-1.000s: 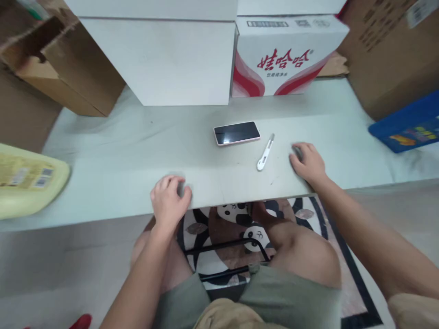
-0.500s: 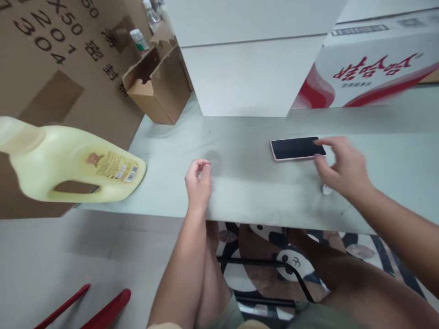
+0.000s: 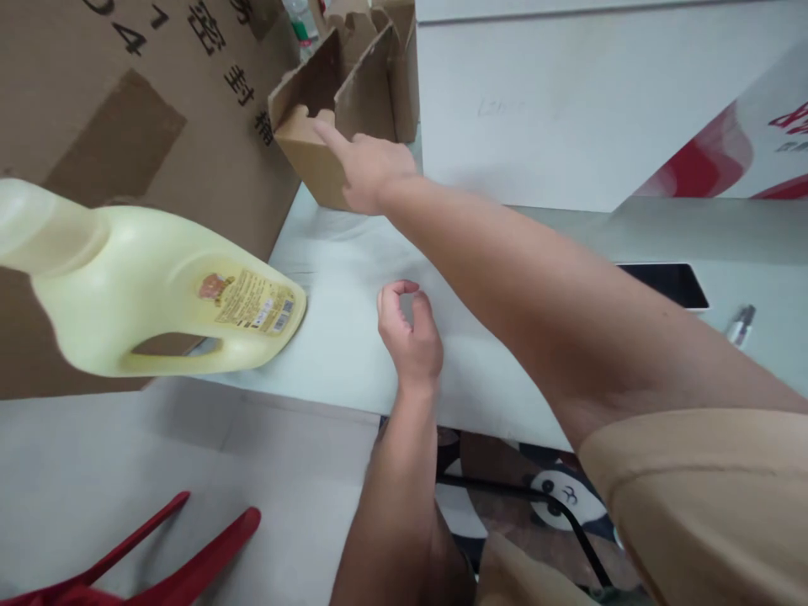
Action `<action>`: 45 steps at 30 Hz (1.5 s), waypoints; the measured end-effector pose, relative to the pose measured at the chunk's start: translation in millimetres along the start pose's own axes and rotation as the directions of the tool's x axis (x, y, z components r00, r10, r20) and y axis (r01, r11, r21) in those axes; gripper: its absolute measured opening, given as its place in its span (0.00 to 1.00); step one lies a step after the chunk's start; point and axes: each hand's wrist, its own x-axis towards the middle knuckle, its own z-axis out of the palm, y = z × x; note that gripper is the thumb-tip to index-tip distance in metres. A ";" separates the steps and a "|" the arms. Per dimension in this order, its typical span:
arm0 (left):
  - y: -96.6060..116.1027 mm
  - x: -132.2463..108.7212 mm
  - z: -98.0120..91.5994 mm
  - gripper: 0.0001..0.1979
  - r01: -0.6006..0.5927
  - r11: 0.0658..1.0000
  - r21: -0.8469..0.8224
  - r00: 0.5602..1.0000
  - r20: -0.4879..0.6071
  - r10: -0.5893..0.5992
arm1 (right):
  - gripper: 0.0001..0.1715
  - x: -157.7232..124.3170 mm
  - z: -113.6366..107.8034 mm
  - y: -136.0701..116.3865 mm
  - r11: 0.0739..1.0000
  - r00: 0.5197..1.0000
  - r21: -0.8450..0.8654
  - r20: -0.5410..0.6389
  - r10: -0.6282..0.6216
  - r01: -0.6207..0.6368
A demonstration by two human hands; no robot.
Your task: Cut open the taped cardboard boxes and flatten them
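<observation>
My right hand (image 3: 364, 167) reaches far across to the back left, its index finger stretched out and touching the torn rim of a small open cardboard box (image 3: 334, 101). It holds nothing. My left hand (image 3: 409, 332) rests on the pale table (image 3: 341, 337) near the front edge, fingers curled loosely with thumb and forefinger almost meeting; nothing shows inside them. A pale yellow jug with a handle and label (image 3: 151, 290) lies on its side at the table's left end, left of my left hand.
A big brown carton with printed characters (image 3: 126, 109) stands at the left. A white box (image 3: 587, 109) and a red-and-white carton (image 3: 751, 143) line the back. A dark phone (image 3: 669, 284) and a small white tool (image 3: 740, 325) lie at the right. Red chair legs (image 3: 157, 564) show below.
My right hand left the phone area and swung across to the small cardboard box at the back left. The view turned further left. My left hand stayed near the table's front edge.
</observation>
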 end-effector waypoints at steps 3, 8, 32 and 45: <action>0.7 5.4 -6.9 0.06 -0.010 1.000 -0.002 0.999 -0.048 0.010 | 0.35 -11.2 -0.3 1.5 0.999 0.999 0.023 -0.040 0.025 -0.024; 3.7 4.4 -12.4 0.04 -0.050 0.998 -0.029 0.988 -0.144 0.046 | 0.30 -52.2 -1.6 14.7 1.000 0.998 0.021 -0.055 0.015 -0.014; 3.9 9.0 -26.7 0.04 -0.102 0.994 -0.050 0.972 -0.219 0.089 | 0.28 -12.0 1.2 31.6 0.988 0.983 -0.118 -0.169 0.077 -0.098; 8.6 18.1 -12.5 0.17 0.001 0.870 -0.494 0.984 -0.157 -0.090 | 0.12 -321.1 -21.8 69.3 0.987 0.726 0.162 -0.676 0.125 -0.019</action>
